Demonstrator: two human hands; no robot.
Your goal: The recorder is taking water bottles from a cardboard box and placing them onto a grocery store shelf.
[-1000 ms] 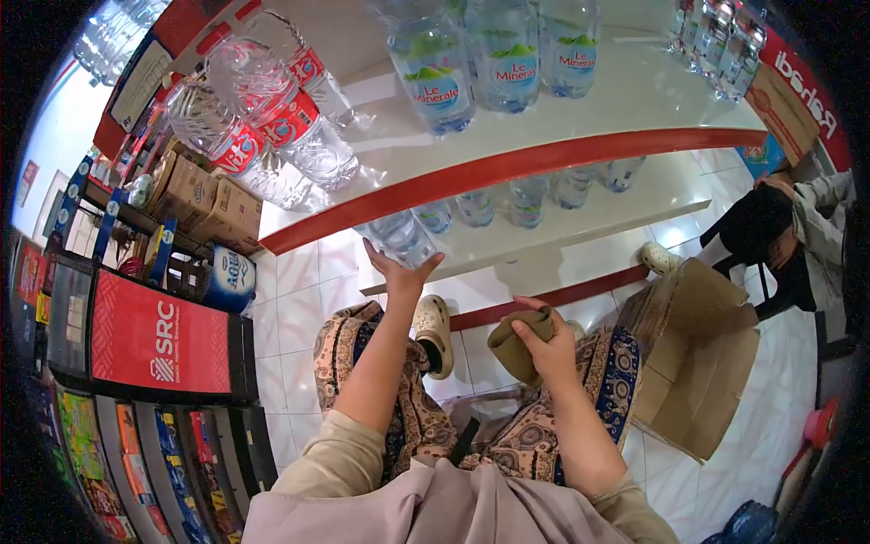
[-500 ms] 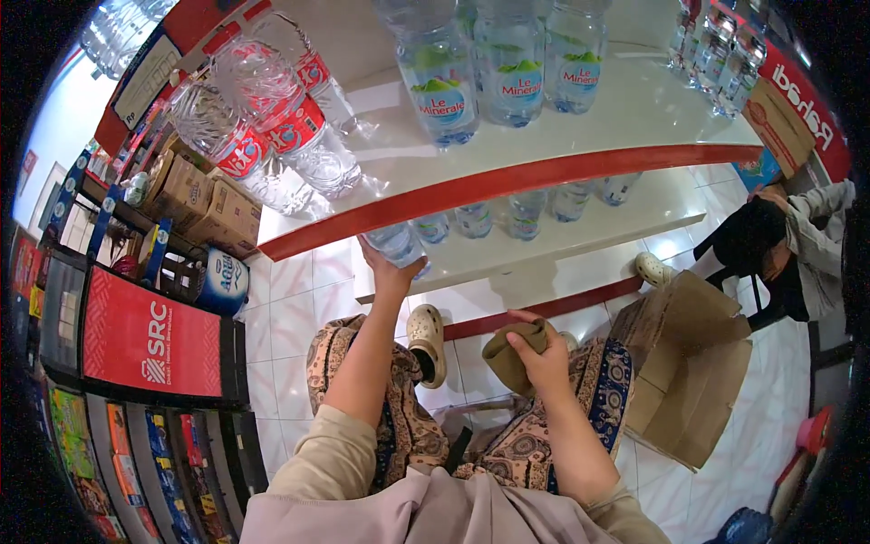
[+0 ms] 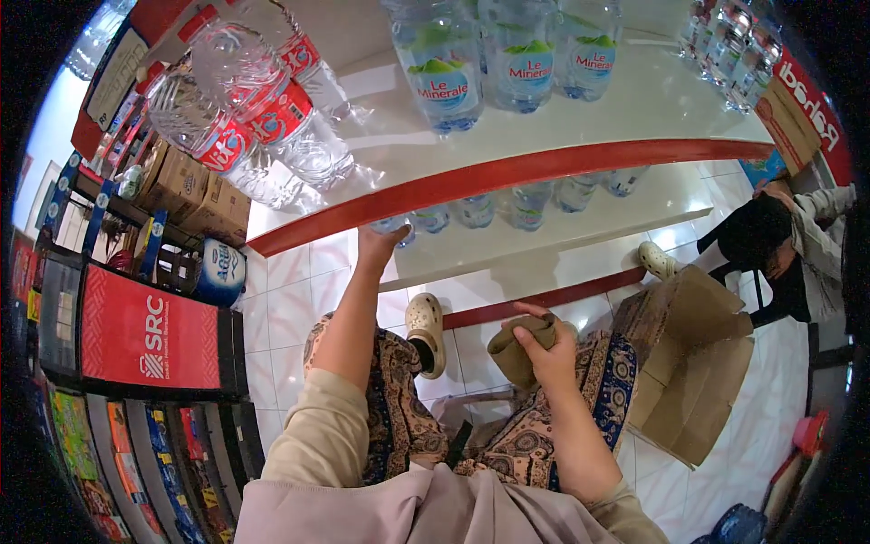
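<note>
My left hand (image 3: pixel 379 245) reaches under the red edge of the upper shelf and grips a clear plastic water bottle (image 3: pixel 395 224) at the left end of the lower shelf's row. The shelf edge covers the bottle's upper part and some of my fingers. To its right stand several more water bottles (image 3: pixel 475 209) on that white lower shelf (image 3: pixel 544 238). Over my right knee, my right hand (image 3: pixel 550 349) is closed around a folded olive-brown cloth (image 3: pixel 517 352), thumb on top.
Large bottles with red labels (image 3: pixel 285 118) and bottles with green labels (image 3: pixel 521 63) stand on the upper shelf (image 3: pixel 580 122). An open cardboard box (image 3: pixel 689 381) sits on the floor at right, near a seated person (image 3: pixel 770 236). Snack racks (image 3: pixel 145 453) line the left.
My left hand has moved up and slightly left with the bottle, deeper under the upper shelf. My right hand still holds the cloth, nearly unmoved.
</note>
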